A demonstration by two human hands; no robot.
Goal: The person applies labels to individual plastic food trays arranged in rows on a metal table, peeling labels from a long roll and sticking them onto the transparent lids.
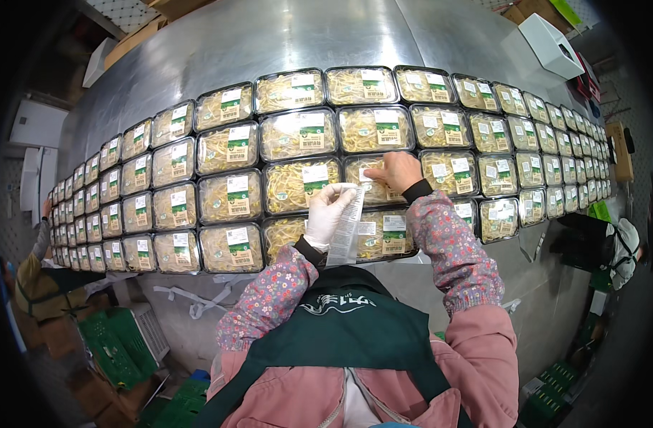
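My left hand (331,214), in a white glove, is closed on a long strip of white labels (348,232) that hangs down toward my apron. My bare right hand (400,173) has its fingers curled, and its thumb presses at a small white label (367,173) on a clear-lidded pack of bean sprouts (355,187). Below my hands lies another pack (393,246) with a white label beside its green and brown one. To the right, a pack (448,171) carries a small white label next to its larger one. Left of my glove, a pack (301,184) shows only the larger label.
Black-rimmed packs fill several long rows across the steel table (305,43). A white device (551,46) stands at the far right. Discarded backing strips (198,303) hang at the near left, above green crates (116,346). Other people work at the left (37,285) and right ends.
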